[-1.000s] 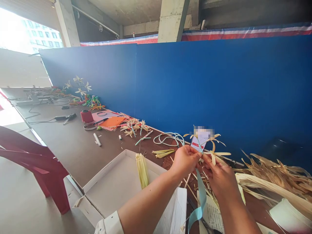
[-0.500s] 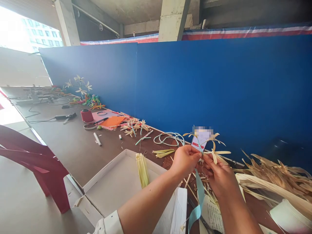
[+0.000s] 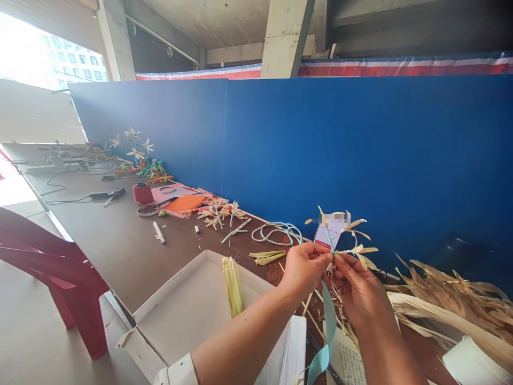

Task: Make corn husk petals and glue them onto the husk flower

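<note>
My left hand (image 3: 303,267) and my right hand (image 3: 358,291) meet above the brown table (image 3: 120,240), fingers pinched together on a small straw flower (image 3: 352,247) with pale yellow petals. A light blue ribbon (image 3: 326,331) runs from the pinch point down between my wrists. A small white and red card (image 3: 327,233) stands just behind the flower. Both hands are closed on the flower's stem where the ribbon wraps it.
An open white box (image 3: 180,305) holding a yellow husk bundle (image 3: 232,283) lies in front of me. Dried husks (image 3: 449,299) pile up at the right. Further left are a blue cord (image 3: 276,231), finished flowers (image 3: 220,209), orange paper (image 3: 185,202), a red spool (image 3: 142,193) and a red chair (image 3: 52,272). A blue partition (image 3: 320,149) backs the table.
My hands have stayed together on the flower, shifting slightly down and closer; the flower's petals have turned a little. The view tilted down slightly.
</note>
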The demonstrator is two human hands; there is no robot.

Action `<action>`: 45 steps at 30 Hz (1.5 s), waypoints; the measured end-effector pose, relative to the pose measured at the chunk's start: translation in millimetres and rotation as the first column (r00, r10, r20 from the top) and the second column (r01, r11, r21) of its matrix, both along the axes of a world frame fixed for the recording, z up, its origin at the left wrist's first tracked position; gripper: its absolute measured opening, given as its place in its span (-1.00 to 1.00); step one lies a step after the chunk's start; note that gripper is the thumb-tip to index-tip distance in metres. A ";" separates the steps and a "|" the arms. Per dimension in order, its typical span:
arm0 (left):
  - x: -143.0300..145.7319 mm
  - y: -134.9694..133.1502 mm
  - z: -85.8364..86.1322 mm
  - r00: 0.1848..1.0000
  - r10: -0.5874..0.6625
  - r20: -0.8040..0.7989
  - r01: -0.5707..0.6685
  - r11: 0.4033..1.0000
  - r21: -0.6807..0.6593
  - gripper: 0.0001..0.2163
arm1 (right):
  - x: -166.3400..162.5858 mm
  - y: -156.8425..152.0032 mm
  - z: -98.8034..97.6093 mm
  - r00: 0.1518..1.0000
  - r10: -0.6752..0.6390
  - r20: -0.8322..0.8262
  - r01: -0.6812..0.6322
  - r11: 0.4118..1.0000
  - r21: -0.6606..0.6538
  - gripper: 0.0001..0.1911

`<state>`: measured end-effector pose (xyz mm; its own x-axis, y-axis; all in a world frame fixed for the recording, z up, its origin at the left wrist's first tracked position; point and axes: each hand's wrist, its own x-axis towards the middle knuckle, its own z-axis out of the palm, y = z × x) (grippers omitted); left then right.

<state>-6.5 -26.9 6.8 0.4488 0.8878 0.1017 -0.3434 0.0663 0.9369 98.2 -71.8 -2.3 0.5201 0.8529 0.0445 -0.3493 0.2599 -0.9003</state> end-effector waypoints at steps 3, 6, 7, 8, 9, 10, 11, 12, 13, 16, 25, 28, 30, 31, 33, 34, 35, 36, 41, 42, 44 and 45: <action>-2.5 1.8 4.5 1.000 -0.009 0.025 0.009 1.000 -0.006 -0.86 | -1.1 0.5 4.5 1.000 0.016 0.022 -0.016 1.000 -0.003 -0.69; -2.9 5.4 7.0 0.998 -0.006 0.055 0.006 1.000 0.002 -0.87 | -2.4 2.5 10.3 0.998 0.035 0.059 -0.035 0.999 -0.002 -0.71; -2.5 7.1 7.0 0.998 -0.005 0.065 0.004 1.000 0.011 -0.87 | -2.6 3.3 12.3 0.996 0.041 0.075 -0.041 0.999 0.001 -0.71; -1.9 8.9 6.8 0.997 -0.005 0.072 0.003 1.000 0.022 -0.86 | -2.5 4.1 14.4 0.994 0.048 0.093 -0.049 0.999 0.004 -0.71; -1.3 10.8 6.3 0.997 -0.006 0.076 0.004 1.000 0.031 -0.85 | -2.2 4.8 16.4 0.992 0.061 0.111 -0.062 0.998 0.005 -0.70; -0.9 12.6 6.0 0.997 -0.006 0.078 0.003 0.999 0.039 -0.85 | -1.7 5.3 18.4 0.989 0.074 0.128 -0.076 0.997 0.007 -0.69; -0.7 14.2 5.8 0.997 -0.004 0.077 0.000 0.999 0.045 -0.84 | -1.0 5.7 20.2 0.986 0.088 0.142 -0.090 0.996 0.009 -0.68; -0.8 15.5 6.0 0.997 0.000 0.074 -0.004 0.999 0.050 -0.83 | -0.4 5.8 21.9 0.983 0.100 0.153 -0.103 0.995 0.011 -0.66; -1.3 16.5 6.7 0.998 0.006 0.069 -0.010 0.998 0.056 -0.82 | 0.2 5.9 23.3 0.981 0.109 0.162 -0.113 0.994 0.012 -0.66; -3.3 18.4 10.9 0.999 0.015 0.043 -0.017 0.998 0.064 -0.82 | 1.3 6.8 25.9 0.979 0.123 0.163 -0.126 0.992 0.010 -0.64; 19.3 33.7 9.7 0.997 -0.036 -0.069 0.038 0.999 0.022 -0.86 | 20.2 23.1 10.3 0.996 -0.045 0.080 0.044 0.999 0.011 -0.49; 30.3 40.2 2.5 0.991 -0.061 -0.121 0.065 0.998 0.023 -0.85 | 30.2 27.3 2.6 0.993 -0.112 0.033 0.113 0.994 -0.012 -0.41; 36.0 42.7 -1.5 0.991 -0.073 -0.109 0.077 0.997 0.029 -0.85 | 34.8 28.6 -0.6 0.992 -0.122 0.041 0.123 0.992 -0.028 -0.39; 38.5 43.3 -3.2 0.992 -0.077 -0.096 0.080 0.996 0.030 -0.85 | 36.4 29.0 -1.8 0.991 -0.125 0.048 0.127 0.991 -0.031 -0.40; 43.5 43.7 -6.2 0.995 -0.075 -0.072 0.076 0.997 0.020 -0.87 | 38.8 29.9 -4.1 0.990 -0.132 0.051 0.134 0.990 -0.036 -0.40; 46.1 43.8 -8.0 0.996 -0.072 -0.058 0.072 0.997 0.013 -0.88 | 39.8 30.5 -5.4 0.990 -0.132 0.047 0.134 0.990 -0.042 -0.41; 48.9 44.1 -10.4 0.997 -0.067 -0.044 0.068 0.998 0.003 -0.89 | 40.8 31.3 -6.9 0.990 -0.134 0.040 0.136 0.989 -0.050 -0.42; 51.8 44.7 -13.6 0.998 -0.064 -0.028 0.064 0.998 -0.007 -0.90 | 41.8 32.3 -8.6 0.990 -0.133 0.036 0.135 0.989 -0.062 -0.44; 62.9 52.9 -36.4 0.997 -0.069 0.033 0.070 0.997 -0.024 -0.90 | 45.6 37.6 -18.7 0.997 -0.080 0.018 0.082 0.983 -0.166 -0.50; 63.2 54.9 -40.4 0.997 -0.074 0.031 0.075 0.997 -0.032 -0.90 | 45.5 38.3 -20.5 0.998 -0.069 0.008 0.070 0.981 -0.182 -0.49; 61.2 58.7 -45.6 0.996 -0.084 0.026 0.084 0.996 -0.031 -0.88 | 44.0 39.3 -23.0 0.998 -0.067 -0.007 0.064 0.979 -0.192 -0.48; 58.9 60.5 -46.7 0.996 -0.083 0.020 0.083 0.996 -0.024 -0.88 | 42.4 39.6 -23.7 0.997 -0.071 -0.007 0.068 0.980 -0.187 -0.50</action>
